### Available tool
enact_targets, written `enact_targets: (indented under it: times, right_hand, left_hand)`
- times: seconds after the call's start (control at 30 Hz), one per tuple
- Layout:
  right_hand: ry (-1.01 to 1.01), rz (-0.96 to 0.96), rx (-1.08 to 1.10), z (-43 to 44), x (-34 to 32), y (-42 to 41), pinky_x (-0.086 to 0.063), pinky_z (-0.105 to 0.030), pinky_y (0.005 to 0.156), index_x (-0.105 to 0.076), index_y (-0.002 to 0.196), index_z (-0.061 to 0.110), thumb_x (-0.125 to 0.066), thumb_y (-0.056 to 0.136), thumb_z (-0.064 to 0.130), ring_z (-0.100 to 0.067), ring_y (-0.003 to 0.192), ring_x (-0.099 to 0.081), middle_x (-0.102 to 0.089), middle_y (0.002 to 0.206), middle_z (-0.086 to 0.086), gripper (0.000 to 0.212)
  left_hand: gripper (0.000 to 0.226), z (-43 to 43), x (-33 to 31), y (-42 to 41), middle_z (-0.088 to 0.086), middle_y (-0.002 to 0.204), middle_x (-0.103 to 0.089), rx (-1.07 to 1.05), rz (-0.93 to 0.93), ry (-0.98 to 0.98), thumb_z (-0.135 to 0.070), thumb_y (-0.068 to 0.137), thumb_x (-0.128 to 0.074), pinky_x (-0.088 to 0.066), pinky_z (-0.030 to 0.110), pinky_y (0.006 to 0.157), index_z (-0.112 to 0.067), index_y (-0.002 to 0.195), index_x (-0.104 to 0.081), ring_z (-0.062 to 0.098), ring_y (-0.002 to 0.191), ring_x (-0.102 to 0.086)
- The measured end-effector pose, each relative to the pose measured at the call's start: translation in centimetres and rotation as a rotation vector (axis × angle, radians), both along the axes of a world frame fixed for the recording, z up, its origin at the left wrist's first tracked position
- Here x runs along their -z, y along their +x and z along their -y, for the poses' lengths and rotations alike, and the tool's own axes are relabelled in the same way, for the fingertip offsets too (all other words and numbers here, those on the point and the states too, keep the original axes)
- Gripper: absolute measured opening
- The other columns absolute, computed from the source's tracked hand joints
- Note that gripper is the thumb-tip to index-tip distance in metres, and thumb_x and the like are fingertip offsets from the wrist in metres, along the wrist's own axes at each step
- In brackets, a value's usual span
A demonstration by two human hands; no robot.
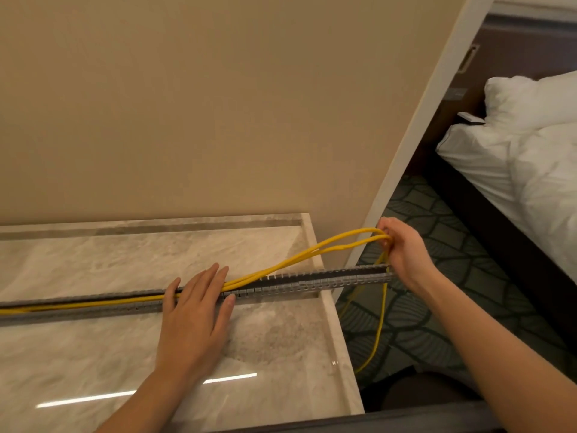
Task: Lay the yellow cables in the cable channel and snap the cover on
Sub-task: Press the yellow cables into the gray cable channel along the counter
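Note:
A grey slotted cable channel (312, 282) lies along the marble table (93, 339), its right end sticking out past the table's edge. Yellow cables (299, 257) run inside the channel on the left, rise out of it near the middle and arc up to the right. My left hand (196, 310) lies flat, fingers spread, pressing on the channel and the cables where they leave it. My right hand (402, 248) pinches the cables above the channel's right end; from there they hang down to the floor. No cover is visible.
A beige wall (218, 104) stands right behind the table. To the right, past a white door frame (415, 126), are patterned carpet (437, 307) and a bed with white bedding (530, 157). A dark edge runs along the bottom.

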State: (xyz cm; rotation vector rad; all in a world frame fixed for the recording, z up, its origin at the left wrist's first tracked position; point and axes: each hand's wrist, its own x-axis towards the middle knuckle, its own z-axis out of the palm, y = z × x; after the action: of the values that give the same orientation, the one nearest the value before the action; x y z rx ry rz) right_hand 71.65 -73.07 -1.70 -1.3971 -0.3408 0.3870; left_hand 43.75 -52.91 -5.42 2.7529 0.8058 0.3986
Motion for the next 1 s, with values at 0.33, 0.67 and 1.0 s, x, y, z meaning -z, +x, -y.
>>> enact_targets:
  times: [0.33,0.67,1.0]
  right_hand:
    - [-0.155,0.253,0.135,2.3,1.4,-3.4,-0.045,-0.013,0.056,-0.055,0.071,0.016,-0.063,0.086,0.015,0.001,0.055,-0.052,-0.056,0.059,0.012,0.017]
    - [-0.456,0.422,0.318,2.6,2.4,-5.3,-0.047,-0.021,0.066,-0.049,0.081,0.024,-0.075,0.075,0.028,-0.010,0.073,-0.050,-0.046,0.090,0.002,0.027]
    - [-0.636,0.455,0.221,3.5,0.8,-5.6,-0.050,-0.028,0.074,-0.055,0.095,0.018,-0.073,0.078,0.023,-0.011,0.085,-0.056,-0.048,0.100,0.003,0.026]
  left_hand:
    - [0.057,0.0,0.1,-0.1,-0.003,0.140,-0.049,0.002,0.008,0.005,-0.047,0.094,-0.019,-0.012,0.037,0.112,-0.022,0.137,-0.047,0.014,0.127,-0.046]
    - [0.059,0.0,0.2,-0.1,-0.003,0.141,-0.048,-0.001,0.005,0.016,-0.047,0.093,-0.018,-0.013,0.038,0.112,-0.021,0.137,-0.047,0.015,0.128,-0.045]
    - [0.057,0.0,0.2,-0.1,0.000,0.139,-0.050,0.006,0.034,0.017,-0.045,0.093,-0.020,-0.016,0.039,0.112,-0.020,0.136,-0.049,0.017,0.127,-0.047]
